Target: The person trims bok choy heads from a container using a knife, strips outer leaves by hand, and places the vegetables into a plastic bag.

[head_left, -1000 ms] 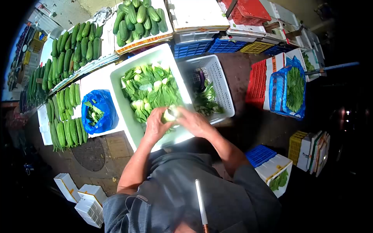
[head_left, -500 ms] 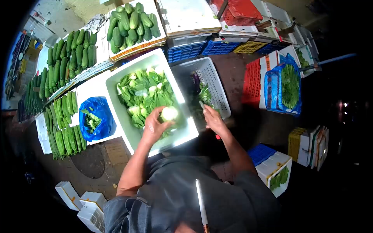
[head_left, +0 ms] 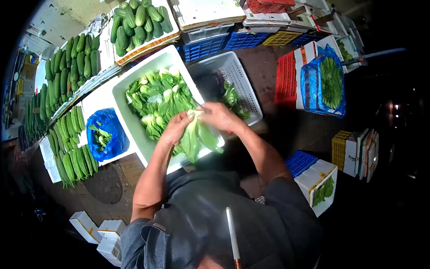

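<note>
A head of bok choy (head_left: pixel 193 136) hangs leaves-down over the near right part of a white foam box (head_left: pixel 124 105). Its pale base is between my hands. My left hand (head_left: pixel 175 127) is closed on it from the left side. My right hand (head_left: pixel 218 117) touches the base from the right, fingers bent, slightly blurred; whether it also holds a small tool cannot be made out. More bok choy (head_left: pixel 156 98) lies piled inside the box. Beside it on the right, a grey perforated basket (head_left: pixel 245 85) holds loose greens (head_left: pixel 232 97) and something dark.
A blue bag of greens (head_left: pixel 106 134) stands left of the box, near ridged gourds (head_left: pixel 77 163). Cucumbers (head_left: pixel 139 22) fill a tray at the back. On the right are a red crate (head_left: pixel 285 80), a blue-lined box of greens (head_left: pixel 331 83) and a foam box (head_left: pixel 316 179).
My right hand has come back from over the grey basket to the bok choy's base. The bok choy has turned from base-up view to leaves hanging toward me. The whole view has shifted slightly.
</note>
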A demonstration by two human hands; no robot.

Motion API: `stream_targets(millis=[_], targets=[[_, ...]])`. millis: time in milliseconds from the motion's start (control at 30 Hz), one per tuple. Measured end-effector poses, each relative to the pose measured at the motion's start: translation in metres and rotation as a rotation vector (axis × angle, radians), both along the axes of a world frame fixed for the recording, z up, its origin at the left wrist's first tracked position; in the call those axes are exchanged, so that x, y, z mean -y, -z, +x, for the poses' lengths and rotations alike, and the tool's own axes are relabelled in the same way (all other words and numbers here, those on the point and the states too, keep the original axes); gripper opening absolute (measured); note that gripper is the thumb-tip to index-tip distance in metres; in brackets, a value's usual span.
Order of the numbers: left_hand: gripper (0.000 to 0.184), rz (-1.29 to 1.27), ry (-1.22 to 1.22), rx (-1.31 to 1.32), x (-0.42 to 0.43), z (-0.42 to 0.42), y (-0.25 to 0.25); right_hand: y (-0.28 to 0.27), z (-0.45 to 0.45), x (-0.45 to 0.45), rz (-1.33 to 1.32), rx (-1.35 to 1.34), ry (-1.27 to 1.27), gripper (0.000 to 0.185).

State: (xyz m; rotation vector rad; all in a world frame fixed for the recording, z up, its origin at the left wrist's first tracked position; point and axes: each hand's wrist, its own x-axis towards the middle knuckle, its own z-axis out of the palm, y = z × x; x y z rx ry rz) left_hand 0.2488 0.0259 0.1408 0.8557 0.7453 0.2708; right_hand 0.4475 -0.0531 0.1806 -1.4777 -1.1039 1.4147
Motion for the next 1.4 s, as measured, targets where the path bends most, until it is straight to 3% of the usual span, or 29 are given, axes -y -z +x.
stream_targets(millis=[33,167,300,333,433,533,633,700,800,833,900,1033,1167,1300,1333,1400], targets=[[0.036,-0.107,0.013,-0.004,-0.003,-0.003,-0.011,-0.002,0.0,0.0,-0.106,-0.05,0.003,0.027],[0.038,-0.195,0.007,0.005,-0.004,-0.009,0.007,0.022,-0.003,0.0,-0.09,-0.101,0.012,0.021],[0.04,-0.079,0.051,-0.081,-0.006,-0.013,0.005,0.011,0.001,0.001,-0.193,-0.026,0.018,0.022],[0.041,-0.137,0.178,-0.03,-0.014,-0.022,0.01,0.014,0.008,0.003,-0.19,0.016,0.023,0.022],[0.042,-0.301,0.103,-0.003,-0.019,-0.036,0.016,0.034,0.035,0.008,-0.144,0.339,-0.073,0.032],[0.044,-0.368,0.02,0.16,-0.02,-0.05,0.018,0.037,0.062,0.019,-0.115,0.77,-0.007,0.043],[0.049,-0.527,-0.1,0.295,-0.008,-0.042,0.009,0.048,0.07,0.034,-0.124,0.865,0.152,0.051],[0.052,-0.457,-0.191,0.259,0.004,-0.04,-0.003,0.051,0.062,0.037,-0.188,0.717,0.171,0.051],[0.055,-0.297,-0.034,0.244,0.001,-0.051,0.025,0.025,0.022,0.032,-0.3,0.324,0.15,0.056],[0.055,-0.251,0.001,0.234,-0.001,-0.046,0.023,0.03,0.013,0.03,-0.25,0.374,0.052,0.059],[0.053,-0.263,-0.033,0.281,0.002,-0.039,0.015,0.01,-0.009,0.028,-0.16,0.19,-0.003,0.06],[0.048,-0.004,-0.057,0.177,0.004,-0.04,0.008,-0.022,-0.037,0.017,0.33,0.301,-0.076,0.046],[0.042,0.028,-0.013,0.14,0.006,-0.044,0.009,0.004,-0.043,0.008,0.278,0.269,0.065,0.021],[0.038,0.008,0.06,0.123,0.003,-0.049,-0.005,-0.012,-0.051,0.001,0.285,0.164,0.087,0.022],[0.04,0.004,0.069,0.094,0.003,-0.05,-0.006,-0.002,-0.045,0.001,0.264,0.354,0.01,0.022],[0.04,-0.143,0.038,0.192,0.002,-0.054,-0.006,0.001,-0.048,0.001,0.19,0.24,0.133,0.022]])
